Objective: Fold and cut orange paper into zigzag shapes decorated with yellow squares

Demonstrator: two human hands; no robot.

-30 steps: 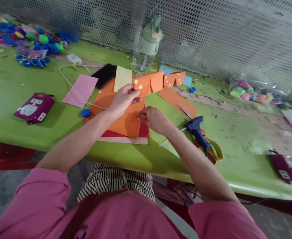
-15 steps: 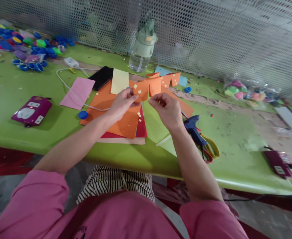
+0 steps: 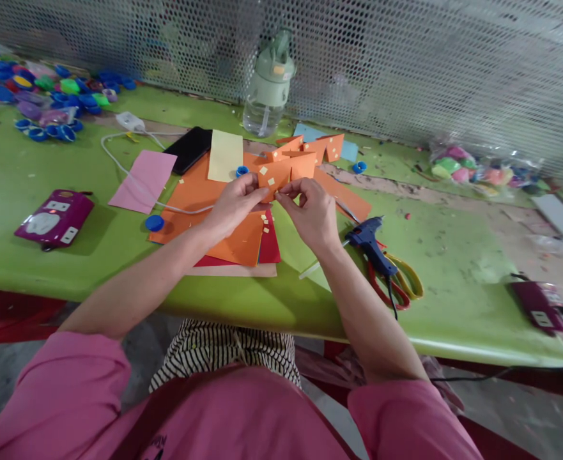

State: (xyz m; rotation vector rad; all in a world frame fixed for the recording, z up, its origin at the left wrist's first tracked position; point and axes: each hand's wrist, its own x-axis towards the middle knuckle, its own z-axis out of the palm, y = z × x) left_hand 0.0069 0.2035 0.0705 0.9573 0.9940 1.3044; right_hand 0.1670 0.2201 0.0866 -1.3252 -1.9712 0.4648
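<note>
A folded piece of orange paper (image 3: 281, 171) dotted with small pale yellow squares is pinched in my left hand (image 3: 241, 199) by its lower left corner. My right hand (image 3: 308, 207) is closed, its thumb and forefinger together at the paper's lower edge; a tiny pale square seems to be at the fingertips. Below lie orange sheets (image 3: 223, 241) over a red sheet (image 3: 270, 246), with several loose small squares (image 3: 264, 222) on top. Another folded orange paper with squares (image 3: 331, 148) stands behind. Right of my right hand rest a blue glue gun (image 3: 370, 241) and scissors (image 3: 408, 276) with red and yellow handles.
A water bottle (image 3: 268, 89) stands at the back by the perforated metal screen (image 3: 406, 70). To the left are a black phone (image 3: 188, 150), pink paper (image 3: 144, 182), a purple power socket (image 3: 55, 218), a blue cap (image 3: 154, 223) and heaped coloured caps (image 3: 65, 96). A second socket (image 3: 542, 306) sits far right.
My right hand has moved left, and its fingertips now meet the orange paper's lower edge. My left hand keeps its hold. The whole view has shifted slightly.
</note>
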